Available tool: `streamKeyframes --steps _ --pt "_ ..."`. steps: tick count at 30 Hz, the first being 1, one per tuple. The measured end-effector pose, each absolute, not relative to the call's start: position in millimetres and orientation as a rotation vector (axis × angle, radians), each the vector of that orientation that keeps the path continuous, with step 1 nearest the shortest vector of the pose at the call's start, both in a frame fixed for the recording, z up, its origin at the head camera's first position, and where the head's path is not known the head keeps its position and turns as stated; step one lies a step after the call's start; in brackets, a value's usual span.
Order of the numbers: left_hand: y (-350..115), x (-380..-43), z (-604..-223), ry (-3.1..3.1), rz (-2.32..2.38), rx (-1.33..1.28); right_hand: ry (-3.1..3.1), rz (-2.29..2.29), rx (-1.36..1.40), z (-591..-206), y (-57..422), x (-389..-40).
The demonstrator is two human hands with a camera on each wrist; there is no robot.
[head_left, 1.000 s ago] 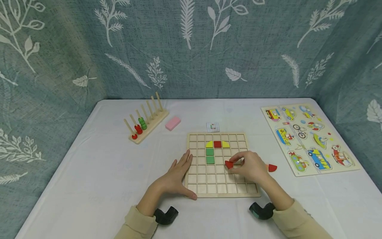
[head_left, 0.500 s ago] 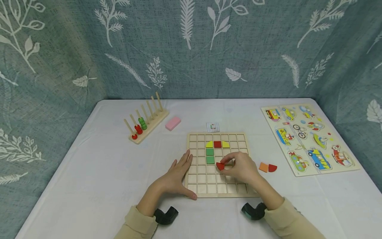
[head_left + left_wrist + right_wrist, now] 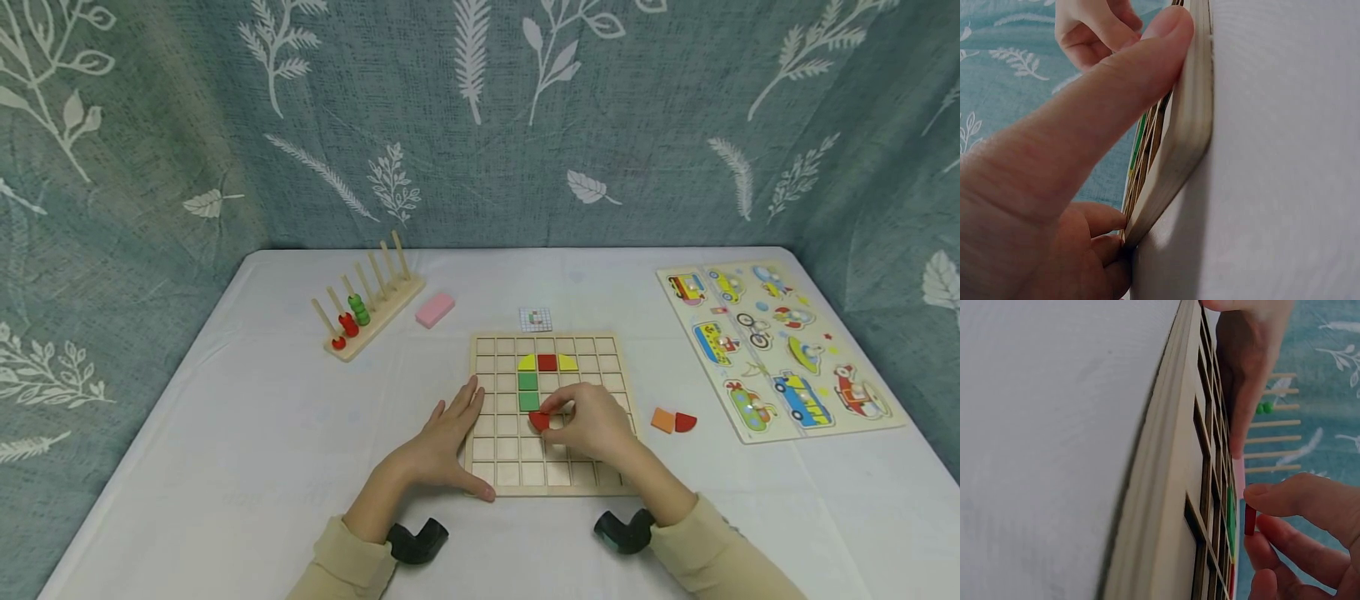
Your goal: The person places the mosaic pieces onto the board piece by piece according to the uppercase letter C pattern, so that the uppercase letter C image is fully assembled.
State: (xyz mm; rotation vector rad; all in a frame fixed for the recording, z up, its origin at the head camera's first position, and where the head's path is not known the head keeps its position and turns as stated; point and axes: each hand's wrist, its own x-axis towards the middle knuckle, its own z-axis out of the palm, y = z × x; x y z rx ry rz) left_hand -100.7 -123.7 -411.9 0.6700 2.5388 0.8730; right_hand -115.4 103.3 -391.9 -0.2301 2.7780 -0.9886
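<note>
My right hand [image 3: 595, 427] pinches a red quarter-round tile [image 3: 537, 422] between thumb and fingers over the wooden grid board [image 3: 507, 475]. In the right wrist view this tile [image 3: 1250, 520] is seen edge-on, apart from the board's surface. It is just below the lower of two green square tiles [image 3: 528, 402]. Above them, a red square tile [image 3: 547, 362] lies between two yellow rounded tiles [image 3: 527, 363]. My left hand [image 3: 441, 448] rests spread along the board's left side, its thumb [image 3: 1169, 28] on the near edge.
An orange square tile [image 3: 662, 420] and another red quarter-round tile [image 3: 686, 422] lie right of the board. A small pattern card [image 3: 535, 319] and pink block [image 3: 435, 309] are behind it. A peg stand [image 3: 382, 321] with beads is back left; a vehicle puzzle [image 3: 772, 350] lies right.
My right hand has carried the red quarter-round tile leftward across the board, to just below the green tiles. My left hand stays where it was.
</note>
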Motion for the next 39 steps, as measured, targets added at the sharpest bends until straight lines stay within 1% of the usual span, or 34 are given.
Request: streamKeyframes --steps 15,39 --pt "-123.3 -100.3 -411.4 2.53 0.883 0.667 2.765 -0.977 -0.284 -395.0 94.4 -118.5" --pt "-124.7 -100.7 -412.4 2.537 0.878 0.681 2.787 -0.964 -0.282 -396.4 91.1 -119.0"
